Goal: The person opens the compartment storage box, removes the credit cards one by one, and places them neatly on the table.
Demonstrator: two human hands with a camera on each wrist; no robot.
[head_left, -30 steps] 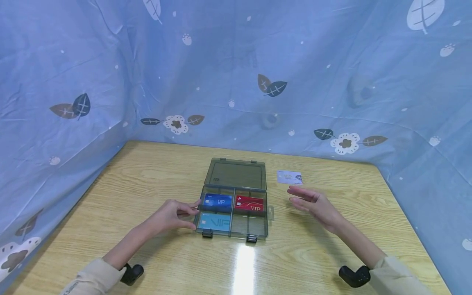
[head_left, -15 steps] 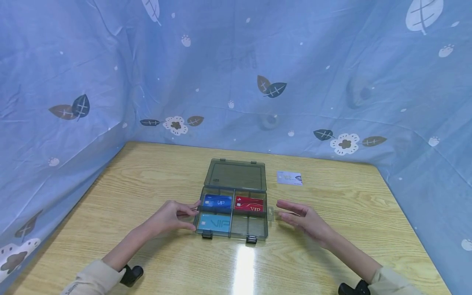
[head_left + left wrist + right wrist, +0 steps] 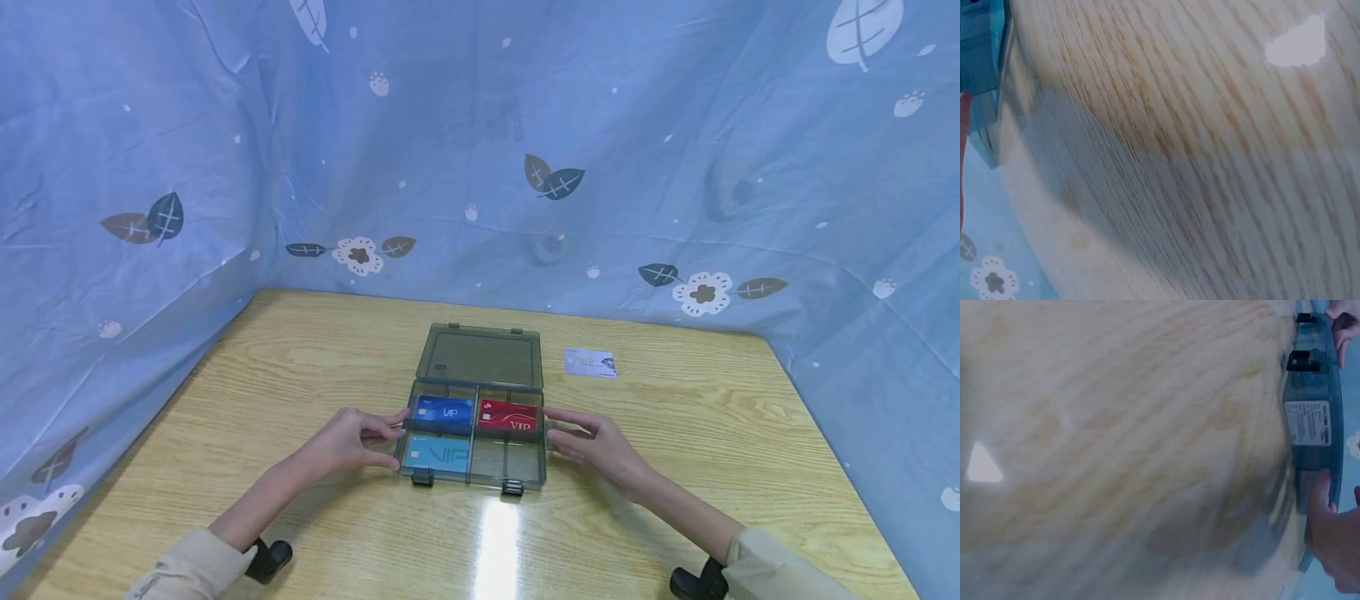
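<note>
A smoky see-through divided box [image 3: 487,457] lies on the table with its lid [image 3: 480,357] folded back. A dark blue VIP card [image 3: 442,409] and a light blue VIP card [image 3: 435,452] lie in its left compartments. The red VIP card [image 3: 508,413] is in the back right one. My left hand [image 3: 352,437] touches the box's left side, fingers and thumb spread along the edge. At the right side my right hand [image 3: 600,447] touches the wall; in the right wrist view its thumb [image 3: 1320,495] lies fairly straight near a white label [image 3: 1308,423].
A silvery white VIP card [image 3: 590,362] lies on the wooden table [image 3: 315,333], right of the lid. Black latches [image 3: 512,487] stick out at the box's front edge. A blue patterned cloth [image 3: 480,150] hangs behind and at both sides.
My right hand has moved left and slightly toward me, from beside the white card to the box's right side. The left hand, the box and the cards have stayed put.
</note>
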